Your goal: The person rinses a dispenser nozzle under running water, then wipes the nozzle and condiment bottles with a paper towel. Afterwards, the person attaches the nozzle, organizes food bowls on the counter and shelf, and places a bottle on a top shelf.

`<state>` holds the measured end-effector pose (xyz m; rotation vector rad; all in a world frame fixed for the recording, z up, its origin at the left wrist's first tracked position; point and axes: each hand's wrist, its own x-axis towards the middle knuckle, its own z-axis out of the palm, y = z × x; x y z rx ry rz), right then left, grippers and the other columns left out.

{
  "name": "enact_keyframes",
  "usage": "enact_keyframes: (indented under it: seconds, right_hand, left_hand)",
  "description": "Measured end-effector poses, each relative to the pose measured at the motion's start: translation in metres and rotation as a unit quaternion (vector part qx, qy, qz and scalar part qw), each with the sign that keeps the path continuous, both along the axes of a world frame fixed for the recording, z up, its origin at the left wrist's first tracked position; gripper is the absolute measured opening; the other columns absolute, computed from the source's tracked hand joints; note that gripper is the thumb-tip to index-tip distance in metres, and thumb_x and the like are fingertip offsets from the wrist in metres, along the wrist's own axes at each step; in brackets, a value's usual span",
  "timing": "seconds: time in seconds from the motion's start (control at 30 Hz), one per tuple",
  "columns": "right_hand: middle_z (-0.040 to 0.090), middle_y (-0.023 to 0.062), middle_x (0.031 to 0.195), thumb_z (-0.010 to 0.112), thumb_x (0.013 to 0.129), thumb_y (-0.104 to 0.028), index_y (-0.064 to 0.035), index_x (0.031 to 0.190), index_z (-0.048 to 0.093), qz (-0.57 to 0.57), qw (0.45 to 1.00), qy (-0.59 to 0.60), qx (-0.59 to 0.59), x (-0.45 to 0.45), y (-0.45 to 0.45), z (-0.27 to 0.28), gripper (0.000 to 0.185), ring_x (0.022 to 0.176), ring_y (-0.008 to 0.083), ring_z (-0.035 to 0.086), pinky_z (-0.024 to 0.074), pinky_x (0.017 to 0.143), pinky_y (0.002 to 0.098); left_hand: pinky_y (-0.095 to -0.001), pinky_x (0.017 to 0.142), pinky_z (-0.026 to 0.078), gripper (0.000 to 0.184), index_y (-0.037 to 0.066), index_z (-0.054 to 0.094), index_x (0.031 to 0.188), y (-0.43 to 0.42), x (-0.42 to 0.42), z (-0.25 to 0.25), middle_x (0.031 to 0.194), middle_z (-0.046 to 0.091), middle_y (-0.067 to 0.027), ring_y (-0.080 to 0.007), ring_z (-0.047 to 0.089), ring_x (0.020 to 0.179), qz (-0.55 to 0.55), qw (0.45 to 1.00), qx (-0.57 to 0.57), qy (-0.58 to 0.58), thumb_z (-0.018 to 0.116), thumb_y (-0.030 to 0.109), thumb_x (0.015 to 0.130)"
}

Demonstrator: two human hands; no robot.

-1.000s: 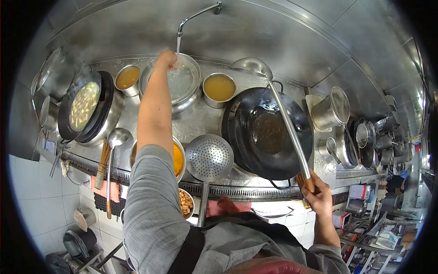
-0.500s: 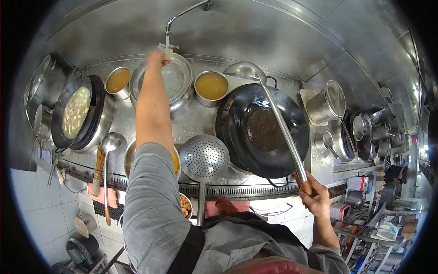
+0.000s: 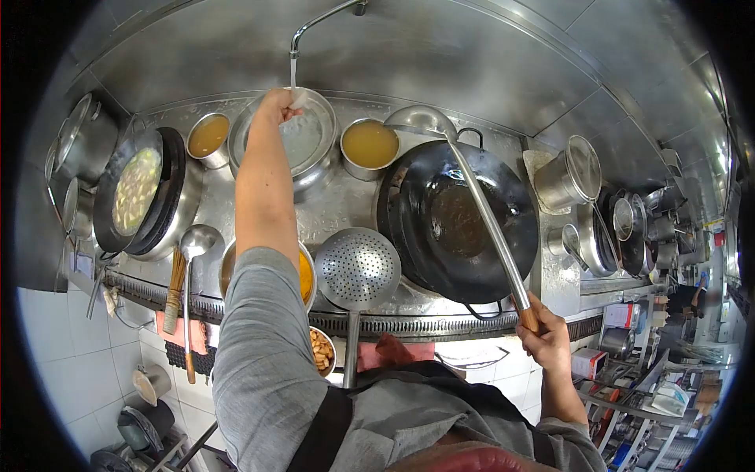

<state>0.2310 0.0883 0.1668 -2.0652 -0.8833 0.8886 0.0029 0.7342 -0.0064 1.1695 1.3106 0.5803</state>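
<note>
My right hand (image 3: 545,337) is wrapped around the wooden handle of a long steel ladle (image 3: 494,224), whose bowl hangs over the far rim of the black wok (image 3: 503,197). Dark residue and a wet sheen mark the wok's inside. At the far side, my left hand (image 3: 283,104) is closed on a small whitish piece (image 3: 299,98) of a kind I cannot make out. It is over a wide steel basin (image 3: 326,118) of water, under the stream from the tap (image 3: 295,43). My left forearm hides part of the basin and a bowl with orange contents (image 3: 305,275).
Pots of brownish liquid (image 3: 208,135) and yellowish broth (image 3: 370,145) flank the basin. A perforated skimmer (image 3: 358,269) lies near the front edge. On the left are a wok of simmering food (image 3: 135,191), a second ladle (image 3: 200,240) and a bamboo brush (image 3: 174,291).
My left hand has lowered slightly over the basin with the whitish piece, away from the tap's mouth. My right hand keeps the ladle in about the same place. The view has shifted slightly.
</note>
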Motion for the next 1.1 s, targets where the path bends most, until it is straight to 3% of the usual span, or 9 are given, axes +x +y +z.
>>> enact_keyframes:
  seconds: [0.1,0.2,0.27,0.3,0.37,0.5,0.7,0.9,1.1]
  right_hand:
    - [0.059,0.0016,0.077,0.062,0.077,0.011,0.0035,0.134,0.051,0.003,1.0,0.0,0.002,-0.002,0.003,0.0,0.059,0.055,0.0056,0.051,0.041,0.048,0.0206]
    - [0.059,0.0021,0.079,0.063,0.077,0.011,0.004,0.134,0.051,0.013,1.0,0.004,-0.009,-0.001,0.004,-0.002,0.059,0.057,0.0055,0.052,0.0416,0.049,0.0207]
    - [0.06,0.0026,0.08,0.063,0.077,0.011,0.0047,0.134,0.051,0.017,1.0,-0.006,-0.005,-0.001,0.005,-0.007,0.059,0.059,0.0057,0.053,0.0425,0.05,0.0209]
    - [0.06,0.0026,0.08,0.063,0.077,0.011,0.0047,0.134,0.051,0.018,1.0,-0.006,-0.004,0.0,0.005,-0.009,0.059,0.059,0.0057,0.053,0.0425,0.05,0.0209]
    - [0.06,0.0027,0.08,0.063,0.077,0.01,0.0052,0.135,0.05,0.04,0.999,-0.02,0.003,0.002,0.004,-0.013,0.059,0.06,0.0057,0.053,0.0428,0.051,0.0207]
    - [0.059,0.0021,0.078,0.063,0.077,0.01,0.0058,0.135,0.05,0.052,0.998,-0.018,-0.002,0.002,0.006,-0.015,0.059,0.059,0.0054,0.052,0.0422,0.052,0.0203]
    - [0.058,0.0012,0.077,0.063,0.078,0.01,0.0065,0.135,0.049,0.025,1.0,0.015,-0.01,-0.001,0.007,-0.014,0.059,0.056,0.0049,0.05,0.0407,0.051,0.0197]
    - [0.059,0.0013,0.079,0.064,0.078,0.008,0.0066,0.135,0.049,0.008,1.0,0.02,-0.021,-0.001,0.007,-0.012,0.059,0.058,0.0051,0.051,0.0416,0.053,0.0198]
    - [0.061,0.0024,0.082,0.065,0.077,0.007,0.0051,0.135,0.05,0.025,0.999,-0.011,-0.034,0.003,0.005,-0.015,0.06,0.062,0.0055,0.052,0.0431,0.056,0.02]
  left_hand:
    - [-0.0253,0.035,0.036,0.017,0.006,0.066,0.098,0.0,-0.006,-0.009,0.077,0.066,-0.0081,-0.0156,0.063,0.055,-0.007,1.0,-0.006,0.015,0.053,0.014,0.092]
    - [-0.0282,0.041,0.041,0.024,0.011,0.063,0.114,0.011,-0.012,-0.019,0.084,0.065,-0.0043,-0.0152,0.066,0.065,-0.113,0.991,0.007,0.071,0.052,0.015,0.093]
    - [-0.0368,0.053,0.051,0.026,0.017,0.065,0.114,-0.004,-0.004,-0.006,0.091,0.068,-0.0066,-0.0216,0.07,0.075,-0.138,0.931,0.208,0.266,0.056,0.015,0.089]
    - [-0.0368,0.053,0.051,0.026,0.017,0.065,0.114,-0.01,-0.002,-0.004,0.091,0.068,-0.0066,-0.0216,0.07,0.075,-0.137,0.931,0.208,0.267,0.056,0.015,0.089]
    - [-0.0395,0.071,0.056,0.034,0.025,0.066,0.117,-0.025,0.002,-0.001,0.108,0.069,-0.0125,-0.0275,0.068,0.093,-0.198,0.77,0.448,0.408,0.055,0.015,0.086]
    - [-0.0434,0.079,0.056,0.025,0.013,0.064,0.11,-0.076,0.015,-0.016,0.11,0.065,-0.015,-0.0313,0.065,0.103,-0.156,0.723,0.495,0.456,0.048,0.014,0.091]
    - [-0.0413,0.072,0.058,0.012,0.007,0.06,0.09,-0.094,0.015,-0.049,0.095,0.064,-0.0121,-0.0307,0.065,0.094,-0.081,0.683,0.581,0.435,0.051,0.013,0.086]
    - [-0.0381,0.068,0.058,0.011,0.008,0.061,0.09,-0.083,0.015,-0.055,0.092,0.063,-0.0096,-0.0261,0.064,0.091,-0.088,0.633,0.616,0.461,0.053,0.014,0.085]
    - [-0.038,0.07,0.058,0.01,0.01,0.061,0.089,-0.085,0.021,-0.053,0.09,0.062,-0.0083,-0.0258,0.064,0.091,-0.086,0.624,0.63,0.455,0.054,0.015,0.084]
